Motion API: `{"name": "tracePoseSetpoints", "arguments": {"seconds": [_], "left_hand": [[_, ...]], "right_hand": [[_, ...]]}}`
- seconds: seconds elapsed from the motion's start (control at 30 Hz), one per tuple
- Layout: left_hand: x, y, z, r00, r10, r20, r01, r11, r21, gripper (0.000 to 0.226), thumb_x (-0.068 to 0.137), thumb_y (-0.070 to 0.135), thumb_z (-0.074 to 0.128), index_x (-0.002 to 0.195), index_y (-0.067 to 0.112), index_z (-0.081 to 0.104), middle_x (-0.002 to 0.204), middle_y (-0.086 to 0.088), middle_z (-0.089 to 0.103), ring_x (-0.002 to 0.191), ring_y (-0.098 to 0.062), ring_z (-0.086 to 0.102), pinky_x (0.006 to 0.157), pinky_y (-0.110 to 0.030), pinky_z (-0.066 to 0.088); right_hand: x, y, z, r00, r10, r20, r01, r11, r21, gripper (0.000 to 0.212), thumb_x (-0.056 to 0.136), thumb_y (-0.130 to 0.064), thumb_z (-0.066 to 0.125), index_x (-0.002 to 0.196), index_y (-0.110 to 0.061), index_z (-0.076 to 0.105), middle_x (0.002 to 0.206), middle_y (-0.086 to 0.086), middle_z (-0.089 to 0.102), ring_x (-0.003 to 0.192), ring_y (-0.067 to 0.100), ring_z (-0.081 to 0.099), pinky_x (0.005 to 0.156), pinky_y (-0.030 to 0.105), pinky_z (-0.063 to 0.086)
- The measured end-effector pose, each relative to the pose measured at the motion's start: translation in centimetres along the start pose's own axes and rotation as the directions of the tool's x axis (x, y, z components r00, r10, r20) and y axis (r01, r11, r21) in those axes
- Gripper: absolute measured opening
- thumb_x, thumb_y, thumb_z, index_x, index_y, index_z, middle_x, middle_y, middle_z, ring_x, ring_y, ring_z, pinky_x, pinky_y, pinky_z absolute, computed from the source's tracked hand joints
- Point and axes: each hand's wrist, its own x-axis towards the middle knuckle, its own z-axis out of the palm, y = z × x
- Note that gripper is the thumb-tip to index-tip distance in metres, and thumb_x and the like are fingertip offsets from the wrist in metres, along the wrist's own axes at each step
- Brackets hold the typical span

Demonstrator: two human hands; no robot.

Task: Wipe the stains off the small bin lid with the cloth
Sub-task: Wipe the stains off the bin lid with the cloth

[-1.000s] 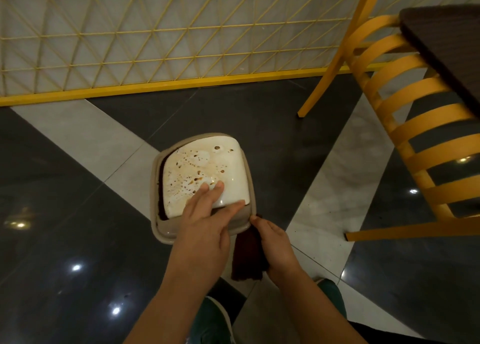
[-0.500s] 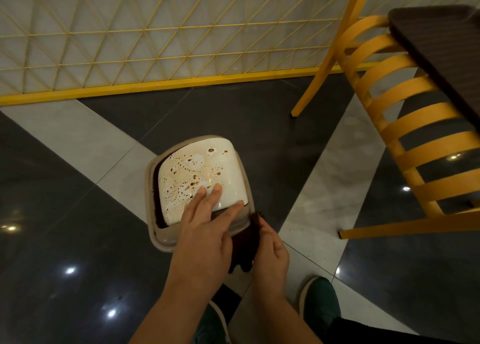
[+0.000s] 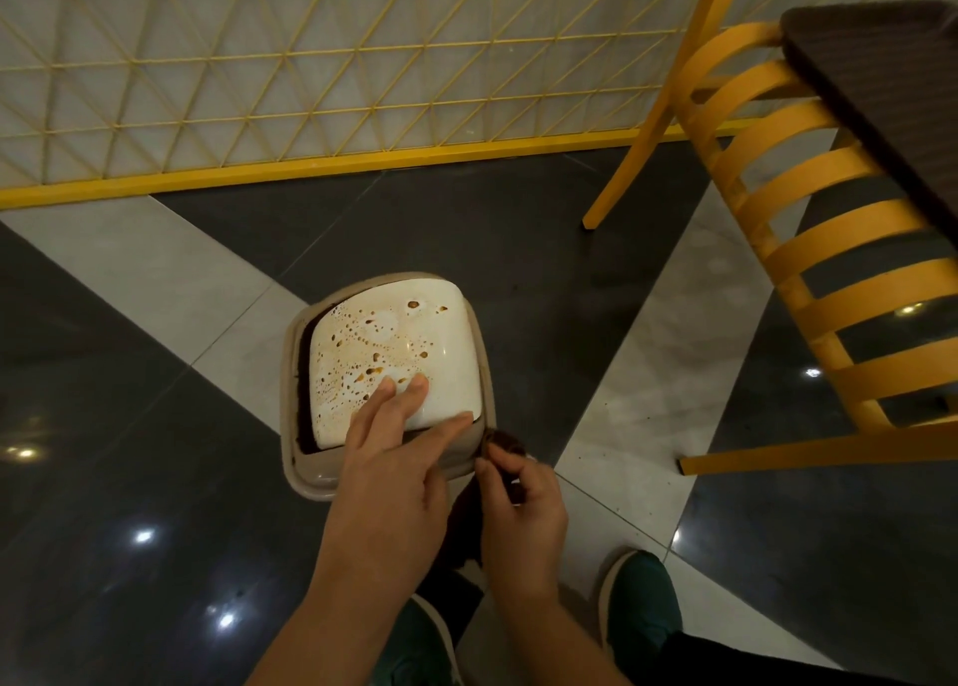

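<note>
A small beige bin [image 3: 306, 470] stands on the floor, its white swing lid [image 3: 409, 333] speckled with brown stains. My left hand [image 3: 394, 473] rests on the lid's near edge, fingers spread, two fingertips on the stained surface. Just right of the bin, my right hand [image 3: 523, 514] pinches a dark brown cloth [image 3: 505, 442], which hangs down between my two hands. The cloth is beside the bin's near right corner and does not touch the lid.
A yellow slatted chair [image 3: 808, 250] and a dark table edge [image 3: 881, 89] stand to the right. A yellow lattice screen [image 3: 311, 63] runs along the back. My green shoes [image 3: 643, 607] are on the glossy grey and white floor below.
My right hand has gathered the cloth upward and lifted it closer to the bin's near right corner. My left hand stays on the lid. The view shifted slightly.
</note>
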Motion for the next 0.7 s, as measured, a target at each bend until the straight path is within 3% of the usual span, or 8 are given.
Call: {"name": "tracePoseSetpoints", "arguments": {"seconds": [0.17,0.3,0.37,0.47,0.53,0.6,0.7], "left_hand": [[-0.1,-0.2,0.2,1.0,0.017,-0.004,-0.017,0.998,0.053,0.055,0.076,-0.003,0.067,0.117,0.033,0.063,0.145,0.001,0.037,0.14,-0.018,0.016,0.107,-0.038,0.017],[-0.3,-0.2,0.0,1.0,-0.016,0.005,0.016,0.999,0.038,0.052,0.076,0.002,0.07,0.116,0.035,0.064,0.145,0.001,0.038,0.137,-0.014,0.014,0.106,-0.04,0.018],[-0.2,-0.2,0.1,1.0,-0.011,-0.002,0.011,1.0,0.029,0.051,0.077,0.003,0.069,0.116,0.035,0.064,0.145,0.001,0.037,0.137,-0.013,0.013,0.107,-0.039,0.017],[-0.3,-0.3,0.1,1.0,0.018,-0.019,-0.017,0.999,0.032,0.05,0.078,0.003,0.068,0.116,0.035,0.064,0.144,0.001,0.037,0.138,-0.013,0.014,0.107,-0.038,0.016],[-0.4,-0.2,-0.2,1.0,0.021,-0.013,-0.021,0.999,0.027,0.048,0.079,0.006,0.068,0.116,0.037,0.063,0.145,0.002,0.036,0.136,-0.008,0.01,0.107,-0.037,0.013],[-0.4,0.1,-0.6,1.0,0.023,0.008,-0.023,1.0,0.018,0.045,0.081,0.009,0.067,0.115,0.038,0.063,0.145,0.004,0.035,0.136,-0.006,0.008,0.107,-0.035,0.012],[-0.4,0.2,-1.9,0.996,0.026,0.086,-0.033,0.996,0.078,0.038,0.085,0.016,0.063,0.114,0.041,0.063,0.147,0.009,0.032,0.14,-0.01,0.011,0.109,-0.03,0.008]], "right_hand": [[1.8,-0.7,-0.5,0.996,-0.07,0.06,0.077,0.99,-0.122,0.022,0.09,-0.018,0.065,0.096,-0.039,0.064,0.099,-0.016,0.057,0.095,-0.001,0.056,0.086,0.015,0.048],[0.0,-0.3,-1.1,0.98,-0.126,0.156,0.159,0.961,-0.226,0.03,0.087,-0.014,0.067,0.09,-0.043,0.062,0.098,-0.026,0.055,0.097,-0.013,0.053,0.08,0.002,0.042],[-0.2,0.3,-1.4,0.954,-0.2,0.222,0.262,0.917,-0.302,0.024,0.086,-0.012,0.069,0.093,-0.035,0.066,0.099,-0.029,0.052,0.098,-0.018,0.049,0.081,-0.003,0.037],[0.5,0.6,-1.9,0.887,-0.343,0.309,0.45,0.794,-0.408,0.017,0.084,-0.013,0.072,0.098,-0.023,0.073,0.099,-0.02,0.057,0.088,-0.012,0.052,0.082,-0.001,0.039],[1.0,0.6,-2.5,0.852,-0.363,0.378,0.509,0.746,-0.43,0.017,0.085,-0.018,0.072,0.1,-0.024,0.073,0.099,-0.019,0.058,0.087,-0.008,0.051,0.081,0.0,0.041],[1.6,0.0,-3.1,0.885,-0.284,0.369,0.432,0.798,-0.421,0.017,0.088,-0.021,0.069,0.101,-0.032,0.071,0.099,-0.028,0.052,0.087,-0.01,0.052,0.083,0.005,0.042],[2.7,-1.1,-3.0,0.975,-0.129,0.181,0.177,0.945,-0.275,0.022,0.09,-0.024,0.064,0.102,-0.043,0.064,0.103,-0.021,0.056,0.095,-0.007,0.054,0.093,0.017,0.048]]}}
